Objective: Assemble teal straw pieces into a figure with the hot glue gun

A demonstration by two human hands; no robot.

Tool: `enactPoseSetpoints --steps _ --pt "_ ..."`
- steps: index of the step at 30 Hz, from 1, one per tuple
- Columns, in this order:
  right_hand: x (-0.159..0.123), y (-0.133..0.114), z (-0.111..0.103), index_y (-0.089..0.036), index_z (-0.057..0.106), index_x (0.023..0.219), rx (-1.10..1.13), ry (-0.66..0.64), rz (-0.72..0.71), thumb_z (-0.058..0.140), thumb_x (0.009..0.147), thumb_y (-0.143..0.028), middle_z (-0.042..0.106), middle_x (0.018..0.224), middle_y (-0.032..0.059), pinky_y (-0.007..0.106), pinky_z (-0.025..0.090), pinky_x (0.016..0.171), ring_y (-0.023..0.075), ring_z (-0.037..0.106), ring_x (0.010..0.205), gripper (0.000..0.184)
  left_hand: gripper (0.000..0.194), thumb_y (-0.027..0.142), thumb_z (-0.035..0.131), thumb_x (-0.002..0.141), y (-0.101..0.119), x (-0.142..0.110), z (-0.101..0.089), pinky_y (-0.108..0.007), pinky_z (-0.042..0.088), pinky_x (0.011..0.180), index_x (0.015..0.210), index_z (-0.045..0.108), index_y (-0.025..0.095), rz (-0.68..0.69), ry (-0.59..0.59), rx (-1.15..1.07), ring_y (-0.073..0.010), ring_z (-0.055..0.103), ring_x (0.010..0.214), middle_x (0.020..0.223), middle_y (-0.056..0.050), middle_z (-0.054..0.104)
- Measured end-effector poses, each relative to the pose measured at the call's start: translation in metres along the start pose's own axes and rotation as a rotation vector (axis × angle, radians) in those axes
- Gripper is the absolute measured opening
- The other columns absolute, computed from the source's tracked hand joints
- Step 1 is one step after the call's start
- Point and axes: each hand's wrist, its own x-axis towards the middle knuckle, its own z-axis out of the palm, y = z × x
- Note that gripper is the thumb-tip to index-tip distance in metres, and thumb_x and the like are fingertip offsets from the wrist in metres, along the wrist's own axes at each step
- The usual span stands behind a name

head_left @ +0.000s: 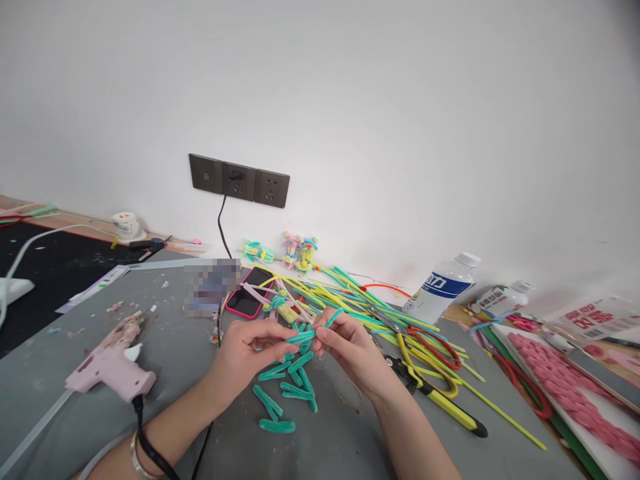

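Between my two hands is a teal pipe cleaner [302,337]. My left hand [253,347] pinches its left end with thumb and fingertips. On the other side my right hand [345,343] grips it, and a free end sticks up past the fingers. Several short folded teal pipe cleaner pieces [277,425] lie on the grey mat below and behind my hands. Just beyond my fingers sits a small yellow and teal pipe cleaner figure [284,309], partly hidden by the held piece and other stems.
A pink glue gun [113,367] lies left, its black cord running under my left arm. Right are long yellow and green pipe cleaners [350,293], scissors [430,347], yellow-handled pliers [445,403] and a bottle [443,290]. A phone [250,293] and finished figures [300,252] stand toward the wall.
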Motion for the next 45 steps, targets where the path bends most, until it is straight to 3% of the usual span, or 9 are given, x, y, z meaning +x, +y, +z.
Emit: enactPoseSetpoints --steps 8,14,19,24,27,31,36,41,45 --pt "-0.002 -0.002 0.001 -0.019 0.065 0.076 -0.076 -0.014 0.028 0.075 0.084 -0.043 0.06 0.064 -0.0016 0.025 0.043 0.062 0.0122 0.053 0.061 0.028 0.005 0.023 0.077 0.079 -0.004 -0.001 -0.005 -0.027 0.06 0.062 0.081 0.081 0.022 0.318 -0.003 0.255 -0.0214 0.075 0.066 0.074 -0.006 0.08" --pt "0.0 -0.001 0.001 -0.018 0.064 0.074 -0.097 -0.031 0.048 0.074 0.084 -0.046 0.061 0.062 -0.0013 0.025 0.042 0.063 0.0122 0.052 0.061 0.032 0.005 0.02 0.071 0.087 -0.008 0.001 -0.003 -0.02 0.057 0.058 0.084 0.075 0.018 0.669 -0.005 0.344 -0.0152 0.072 0.06 0.069 -0.004 0.076" --pt "0.0 0.002 0.001 -0.017 0.065 0.076 -0.084 -0.021 0.061 0.075 0.083 -0.046 0.06 0.061 -0.0019 0.024 0.043 0.063 0.0119 0.053 0.061 0.031 0.012 0.01 0.07 0.085 -0.008 0.0 -0.002 -0.018 0.054 0.06 0.077 0.066 0.018 0.716 -0.016 0.396 -0.0125 0.069 0.062 0.069 -0.002 0.072" --pt "0.001 0.003 -0.001 -0.017 0.067 0.079 -0.032 -0.024 0.064 0.075 0.083 -0.047 0.063 0.064 -0.0006 0.024 0.043 0.062 0.0118 0.056 0.061 0.032 0.015 0.007 0.066 0.085 -0.007 -0.003 -0.002 -0.019 0.054 0.061 0.076 0.065 0.019 0.624 0.006 0.31 -0.0114 0.066 0.063 0.069 0.0 0.066" --pt "0.002 0.004 0.001 -0.017 0.066 0.076 -0.007 -0.037 0.036 0.075 0.084 -0.046 0.065 0.065 -0.0004 0.023 0.044 0.061 0.0111 0.057 0.061 0.031 0.006 0.014 0.07 0.084 -0.005 -0.003 -0.002 -0.022 0.059 0.064 0.086 0.069 0.02 0.39 -0.018 0.103 -0.0148 0.069 0.071 0.079 -0.002 0.069" --pt "0.0 0.006 0.009 -0.018 0.065 0.073 -0.021 -0.078 0.034 0.075 0.084 -0.044 0.065 0.064 -0.0005 0.023 0.046 0.06 0.0112 0.058 0.06 0.03 0.015 0.022 0.078 0.077 -0.001 -0.001 0.001 -0.024 0.059 0.061 0.091 0.072 0.019 0.113 -0.079 -0.106 -0.0169 0.069 0.073 0.082 -0.002 0.068" --pt "0.0 0.005 0.014 -0.017 0.068 0.074 -0.061 -0.095 0.061 0.08 0.08 -0.04 0.067 0.067 -0.0002 0.022 0.048 0.059 0.0115 0.061 0.061 0.026 0.017 0.029 0.08 0.076 0.002 0.002 0.001 -0.021 0.054 0.055 0.075 0.072 0.015 0.032 -0.086 -0.248 -0.0114 0.063 0.06 0.073 0.0 0.061" --pt "0.001 0.004 0.011 -0.019 0.069 0.08 -0.078 -0.072 -0.004 0.081 0.079 -0.035 0.068 0.073 -0.0001 0.024 0.052 0.063 0.0128 0.064 0.066 0.02 0.024 0.037 0.078 0.08 0.002 0.003 0.002 -0.019 0.049 0.053 0.077 0.066 0.016 -0.061 -0.059 -0.309 -0.0122 0.064 0.062 0.07 0.001 0.061" --pt "0.0 0.003 0.013 -0.019 0.068 0.08 -0.135 -0.073 -0.073 0.077 0.083 -0.032 0.066 0.076 0.0005 0.024 0.051 0.065 0.013 0.062 0.069 0.016 0.028 0.04 0.075 0.082 0.004 0.002 0.005 -0.019 0.049 0.051 0.077 0.063 0.015 -0.085 -0.075 -0.312 -0.0106 0.061 0.062 0.08 -0.002 0.063"
